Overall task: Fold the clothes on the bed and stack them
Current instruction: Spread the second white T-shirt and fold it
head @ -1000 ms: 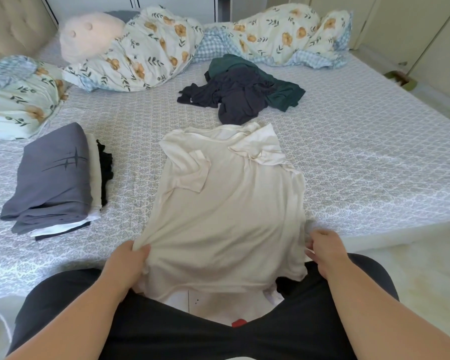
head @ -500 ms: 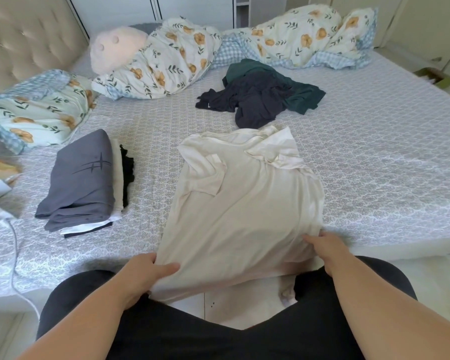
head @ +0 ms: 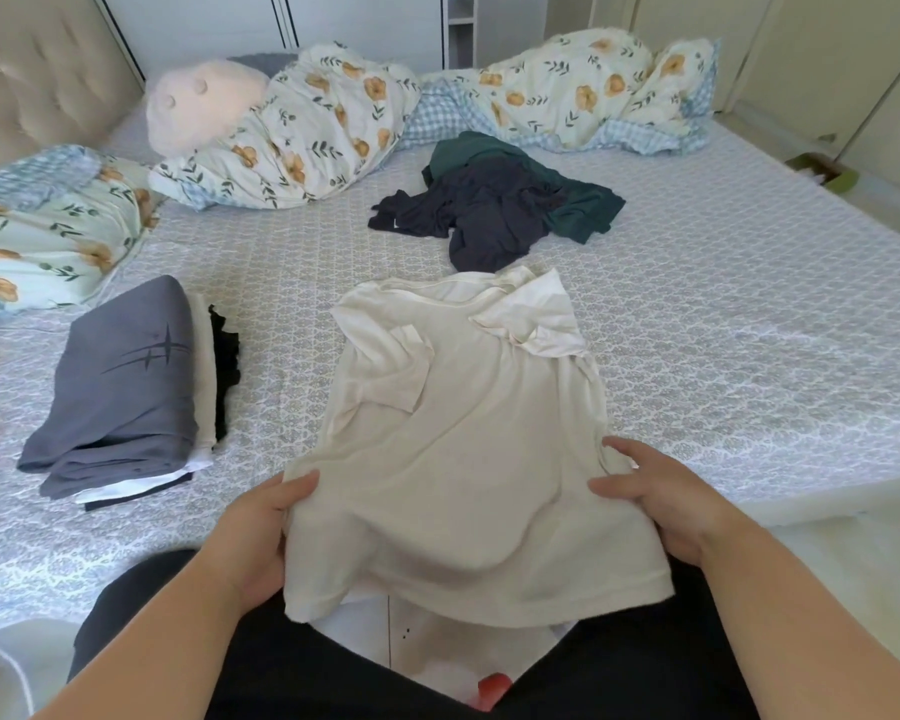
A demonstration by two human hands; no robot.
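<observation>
Across the patterned bedspread point(head: 697, 356), I'd lift the cream T-shirt point(head: 463, 449) hem evenly, left hand point(head: 261, 532) and right hand point(head: 661, 506) pinching its sides.

Count from my remote seat: clothes, hands, bedding.
I see one cream shirt point(head: 458, 433), one folded stack point(head: 126, 392) showing three layers, two loose dark garments point(head: 494, 210), two hands, one plush pillow point(head: 204, 103).

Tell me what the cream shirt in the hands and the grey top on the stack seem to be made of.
Cream shirt: looks like a thin, soft knit, probably cotton jersey, matte; it drapes and wrinkles loosely between the left hand and right hand. Grey top: smoother, denser matte fabric, holding a clean fold; the fibre cannot be told.
</observation>
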